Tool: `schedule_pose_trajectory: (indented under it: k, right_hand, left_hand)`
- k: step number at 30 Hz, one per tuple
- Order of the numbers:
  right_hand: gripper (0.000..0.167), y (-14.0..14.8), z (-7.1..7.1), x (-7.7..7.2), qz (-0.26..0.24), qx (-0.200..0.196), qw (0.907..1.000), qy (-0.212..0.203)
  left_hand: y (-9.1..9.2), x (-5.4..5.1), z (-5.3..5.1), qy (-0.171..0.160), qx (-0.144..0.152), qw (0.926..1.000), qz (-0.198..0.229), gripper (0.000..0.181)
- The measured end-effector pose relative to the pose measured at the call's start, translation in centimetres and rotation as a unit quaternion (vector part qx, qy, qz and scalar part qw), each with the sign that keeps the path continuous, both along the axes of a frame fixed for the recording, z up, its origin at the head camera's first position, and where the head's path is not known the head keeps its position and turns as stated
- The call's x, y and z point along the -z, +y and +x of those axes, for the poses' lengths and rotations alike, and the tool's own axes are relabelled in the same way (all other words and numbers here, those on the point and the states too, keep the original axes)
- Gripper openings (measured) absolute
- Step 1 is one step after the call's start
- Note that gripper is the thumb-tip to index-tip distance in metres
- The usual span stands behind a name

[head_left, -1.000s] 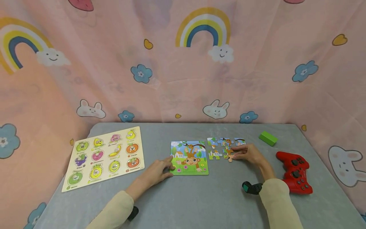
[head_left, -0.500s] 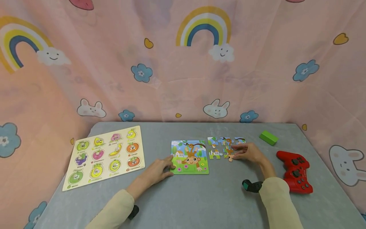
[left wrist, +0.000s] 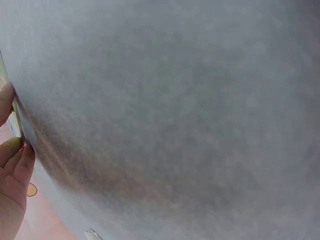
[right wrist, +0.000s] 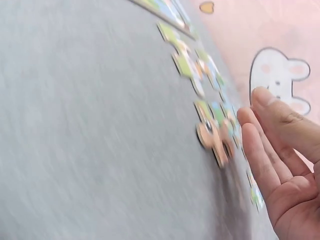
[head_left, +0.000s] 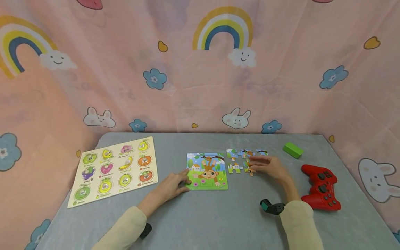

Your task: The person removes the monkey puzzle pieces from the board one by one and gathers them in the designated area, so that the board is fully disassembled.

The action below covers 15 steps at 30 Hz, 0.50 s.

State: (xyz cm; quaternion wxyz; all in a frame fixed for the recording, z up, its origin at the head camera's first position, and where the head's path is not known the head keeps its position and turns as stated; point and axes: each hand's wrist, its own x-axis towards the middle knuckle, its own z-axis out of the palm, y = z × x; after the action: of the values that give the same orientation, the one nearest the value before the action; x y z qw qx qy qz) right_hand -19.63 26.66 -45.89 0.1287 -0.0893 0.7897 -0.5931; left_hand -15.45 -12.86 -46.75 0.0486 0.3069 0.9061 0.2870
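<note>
A square monkey picture board (head_left: 207,171) lies mid-table. My left hand (head_left: 170,186) rests at its left edge, fingers on the rim and thumb beside it; in the left wrist view the fingertips (left wrist: 24,145) touch the thin edge. Right of the board lie several loose jigsaw pieces, one with a house (head_left: 234,168) and one with part of the monkey's face (right wrist: 212,132). Over the right-hand pieces hovers my right hand (head_left: 273,169), fingers extended, with nothing seen between them; it partly covers these pieces in the head view.
A cream fruit board (head_left: 116,187) lies at the left. On the right are a green block (head_left: 292,150) and a red game controller (head_left: 323,187), close to my right forearm. A pink patterned cloth (head_left: 200,86) hangs behind the grey table (head_left: 218,222).
My right hand has shifted slightly left over the pieces, its fingers now straighter, and the forearm has moved left too. My left hand stays at the board's edge.
</note>
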Motion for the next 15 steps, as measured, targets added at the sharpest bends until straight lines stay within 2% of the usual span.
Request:
schedule_pose_trajectory:
  k: [11,15]
  right_hand:
    - [0.048,-4.1,0.0,0.6,-0.033,-0.001,0.9993,-0.019]
    - [0.048,-5.4,0.1,1.2,-0.071,-0.006,0.9974,-0.017]
  left_hand:
    - [0.0,0.0,0.0,-0.002,-0.001,1.0,0.001,0.017]
    - [0.0,0.1,0.0,-0.001,-0.001,1.0,0.001,0.017]
